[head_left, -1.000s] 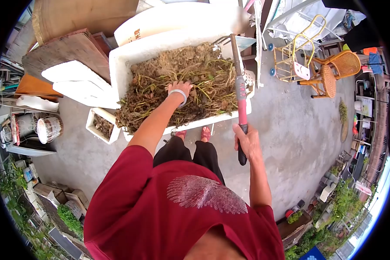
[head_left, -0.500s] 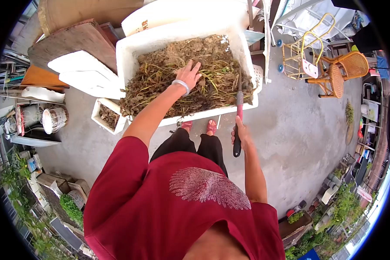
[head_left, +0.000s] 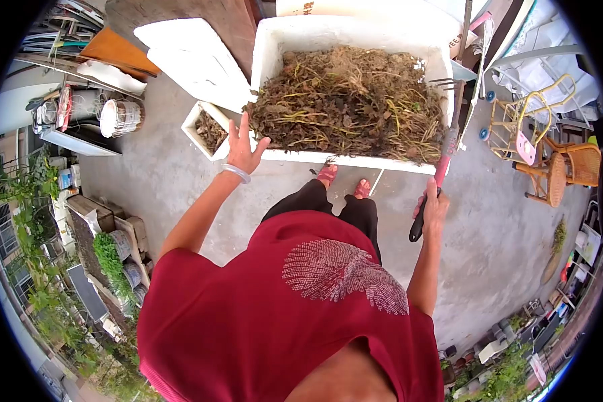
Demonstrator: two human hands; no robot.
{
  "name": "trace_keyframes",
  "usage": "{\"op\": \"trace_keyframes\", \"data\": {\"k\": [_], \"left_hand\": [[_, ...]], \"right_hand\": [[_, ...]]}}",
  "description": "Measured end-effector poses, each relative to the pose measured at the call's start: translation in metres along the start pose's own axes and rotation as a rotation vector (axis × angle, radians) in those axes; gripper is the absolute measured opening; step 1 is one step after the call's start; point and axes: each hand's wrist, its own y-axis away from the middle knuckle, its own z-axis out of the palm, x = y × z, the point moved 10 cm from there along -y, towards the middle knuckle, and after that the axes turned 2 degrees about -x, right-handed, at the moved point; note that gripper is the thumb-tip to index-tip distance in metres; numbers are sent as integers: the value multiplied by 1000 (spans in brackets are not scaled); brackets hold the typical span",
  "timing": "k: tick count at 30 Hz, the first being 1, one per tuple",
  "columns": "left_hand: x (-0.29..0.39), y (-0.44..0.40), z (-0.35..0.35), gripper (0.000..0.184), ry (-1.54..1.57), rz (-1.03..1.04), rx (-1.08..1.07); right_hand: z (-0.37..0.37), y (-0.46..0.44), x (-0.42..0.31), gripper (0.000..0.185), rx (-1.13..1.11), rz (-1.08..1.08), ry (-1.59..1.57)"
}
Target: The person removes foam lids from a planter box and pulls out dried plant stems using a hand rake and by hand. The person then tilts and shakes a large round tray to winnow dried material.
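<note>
My right hand [head_left: 435, 206] is wrapped round the black-and-red handle of a hand rake [head_left: 443, 162]. The rake's dark tines point left over the right rim of a big white foam box [head_left: 342, 159]. Dry brown and yellowish plant stalks [head_left: 355, 107] fill that box above soil. My left hand [head_left: 246, 151], with a bracelet at the wrist, is held up with fingers spread and nothing in them. It is near the front left corner of the big box, beside a small white foam box [head_left: 191, 126] holding dry leaves.
White foam sheets [head_left: 191, 60] lean left of the big box. At the left stands a white bucket [head_left: 119, 118]. On the right are a yellow-framed cart [head_left: 516, 120] and a wicker chair [head_left: 576, 163]. Potted plants line the lower edges of the concrete floor.
My left hand has come off the stalks and moved left, out in front of the box. My right hand has raised the hand rake's head out of the stalks to the right rim.
</note>
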Motion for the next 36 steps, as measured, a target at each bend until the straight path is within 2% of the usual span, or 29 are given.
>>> {"op": "trace_keyframes", "data": {"k": [2, 3, 8, 12, 13, 16, 18, 20, 24, 27, 28, 30, 32, 34, 36], "left_hand": [[2, 0, 18, 75, 188, -63, -58], [3, -8, 24, 70, 231, -64, 0], [2, -59, 94, 68, 227, -268, -14], [-40, -79, 186, 58, -124, -463, -577], [-38, -78, 195, 52, -261, -469, -589], [-13, -56, 217, 48, -473, -114, -1032], [-29, -51, 253, 46, -696, 107, -1049], [-18, -60, 204, 47, -377, -230, -910], [-8, -70, 159, 50, -331, -252, -867], [-3, -66, 120, 45, -316, -53, -625], [6, -61, 93, 42, -303, 9, -400], [37, -43, 50, 40, -384, 68, -276], [70, -20, 43, 42, -233, 132, -325], [84, 7, 80, 44, -222, 153, -513], [104, 27, 111, 45, -311, 183, -578]], "right_hand": [[-14, 11, -12, 45, 19, -27, 23], [-20, 17, -17, 45, 24, -42, 54], [-27, 41, -5, 45, -34, 7, 83], [-16, 44, 22, 45, -66, 95, -4], [-13, 47, 28, 45, -68, 117, -20], [-18, 60, 30, 42, -63, 154, -51], [-26, 71, 26, 41, -48, 147, -75], [-41, 83, 26, 42, -25, 162, -95], [-72, 113, 24, 43, 14, 175, -57], [-87, 130, 33, 44, 29, 206, 43], [-89, 133, 36, 45, 24, 212, 66], [-86, 135, 42, 45, -6, 230, 114], [-78, 127, 51, 46, -42, 254, 128], [-65, 114, 55, 47, -76, 263, 147], [-54, 99, 54, 47, -94, 257, 171]]}}
